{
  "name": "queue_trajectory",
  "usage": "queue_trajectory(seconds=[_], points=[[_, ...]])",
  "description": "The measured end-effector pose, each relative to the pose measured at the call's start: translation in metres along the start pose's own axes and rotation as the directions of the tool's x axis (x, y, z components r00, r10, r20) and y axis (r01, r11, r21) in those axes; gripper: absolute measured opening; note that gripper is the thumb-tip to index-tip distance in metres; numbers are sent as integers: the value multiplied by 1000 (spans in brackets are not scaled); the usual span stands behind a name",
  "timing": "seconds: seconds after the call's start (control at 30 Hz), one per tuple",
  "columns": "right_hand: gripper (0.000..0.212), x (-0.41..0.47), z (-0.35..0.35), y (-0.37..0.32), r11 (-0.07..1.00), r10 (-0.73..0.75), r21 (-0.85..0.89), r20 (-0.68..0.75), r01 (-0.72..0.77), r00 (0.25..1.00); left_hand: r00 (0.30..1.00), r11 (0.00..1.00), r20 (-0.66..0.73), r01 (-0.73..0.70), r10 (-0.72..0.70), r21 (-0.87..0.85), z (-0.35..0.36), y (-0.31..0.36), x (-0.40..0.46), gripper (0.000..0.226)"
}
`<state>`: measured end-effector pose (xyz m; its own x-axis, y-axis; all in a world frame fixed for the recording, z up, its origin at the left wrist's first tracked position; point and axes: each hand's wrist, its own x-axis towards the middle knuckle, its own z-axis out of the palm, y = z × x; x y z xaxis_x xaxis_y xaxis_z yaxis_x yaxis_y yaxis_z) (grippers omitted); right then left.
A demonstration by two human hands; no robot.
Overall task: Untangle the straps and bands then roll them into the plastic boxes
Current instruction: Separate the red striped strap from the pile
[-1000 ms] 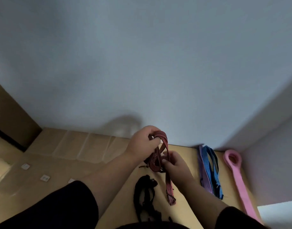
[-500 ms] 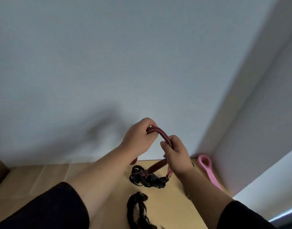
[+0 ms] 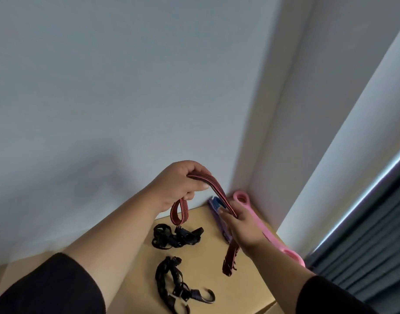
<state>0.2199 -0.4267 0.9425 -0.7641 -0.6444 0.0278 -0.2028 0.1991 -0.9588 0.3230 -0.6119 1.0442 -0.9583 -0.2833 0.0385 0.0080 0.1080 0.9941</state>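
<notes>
So both hands are up off the table (image 3: 217, 241) with the red strap (image 3: 217, 190) stretched between them. The left hand (image 3: 178, 184) has its fingers curled round one end, up high near the wall, and a short loop of strap hangs down under that fist. The right hand (image 3: 242, 225) sits lower and to the right, thumb and fingers pinching the strap further along, and the loose tail drops past the wrist toward the tabletop. The taut bit runs diagonally, top-left down to bottom-right, so the long axis slopes from the left hand to the right one. I'd say the right hand is the one nearer the free tail, so that's the end to feed if rolling starts from the left fist. Down on the table there are two black tangles (image 3: 175, 236), one with a hook, still knotted up by the look of it. A blue and purple band (image 3: 214, 203) and a pink band (image 3: 262, 225) lie along the far right edge. No plastic boxes anywhere I can see.
</notes>
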Motion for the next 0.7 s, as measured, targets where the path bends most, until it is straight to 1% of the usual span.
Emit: queue_trajectory(seconds=[0.07, 0.1, 0.17, 0.23, 0.27, 0.37, 0.43, 0.5, 0.57, 0.63, 0.7], points=[[21, -6, -9, 5, 1000, 22, -12, -12, -22, 1000, 996, 999, 83, 13, -16, 41, 4, 2, 1, 19], [23, -9, -14, 7, 999, 36, 3, -23, -36, 999, 995, 998, 100, 22, -29, 66, 6, 3, 3, 19], [23, -14, -22, 9, 998, 46, 36, -54, -44, 998, 994, 988, 94, 34, -49, 150, 10, 8, 6, 16], [20, -16, -31, 12, 999, 32, 18, -89, -31, 996, 994, 967, 85, 40, -63, 250, 16, 14, 10, 14], [24, -17, -35, 13, 1000, 19, -19, -113, -21, 993, 995, 954, 73, 44, -69, 296, 20, 17, 12, 14], [48, -16, -51, 21, 995, 17, -99, -154, -33, 988, 995, 918, 34, 70, -91, 390, 32, 25, 18, 20], [51, -15, -63, 27, 994, 13, -105, -137, -28, 991, 993, 913, 35, 90, -113, 397, 41, 31, 21, 21], [43, -16, -77, 32, 997, 5, -74, -106, -13, 994, 992, 918, 33, 103, -125, 382, 50, 37, 24, 21], [33, -16, -92, 37, 996, -3, -84, -85, -4, 996, 993, 925, 24, 102, -119, 365, 59, 44, 28, 20], [31, -17, -104, 44, 995, 2, -96, -63, -8, 998, 993, 928, 28, 97, -114, 361, 70, 52, 33, 16], [32, -18, -116, 49, 998, 7, -62, -27, -9, 1000, 992, 932, 43, 94, -117, 350, 84, 61, 38, 10]])
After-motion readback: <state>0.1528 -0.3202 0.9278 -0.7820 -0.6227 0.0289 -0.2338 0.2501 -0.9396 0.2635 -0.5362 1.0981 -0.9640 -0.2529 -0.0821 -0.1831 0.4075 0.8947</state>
